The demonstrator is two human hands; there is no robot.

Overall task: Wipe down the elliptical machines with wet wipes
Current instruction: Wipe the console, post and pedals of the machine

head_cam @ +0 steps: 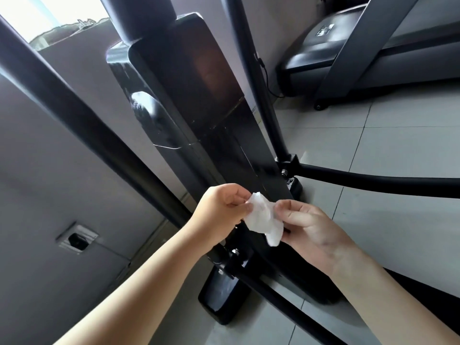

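We're pinching the wet wipe [263,217] from both sides. The left hand's [221,207] fingers [245,207] are curling round its upper edge, and the right hand [313,227] is nipping the opposite edge. The wipe's looking white, crumpled and bunched up, one corner drooping down. It's hanging between our hands, in front of the lower end of the elliptical machine's [199,83] glossy black column. Can't tell if it's touching it. The machine's standing on a pale tiled floor [398,135], with a treadmill [373,46] sitting farther off.
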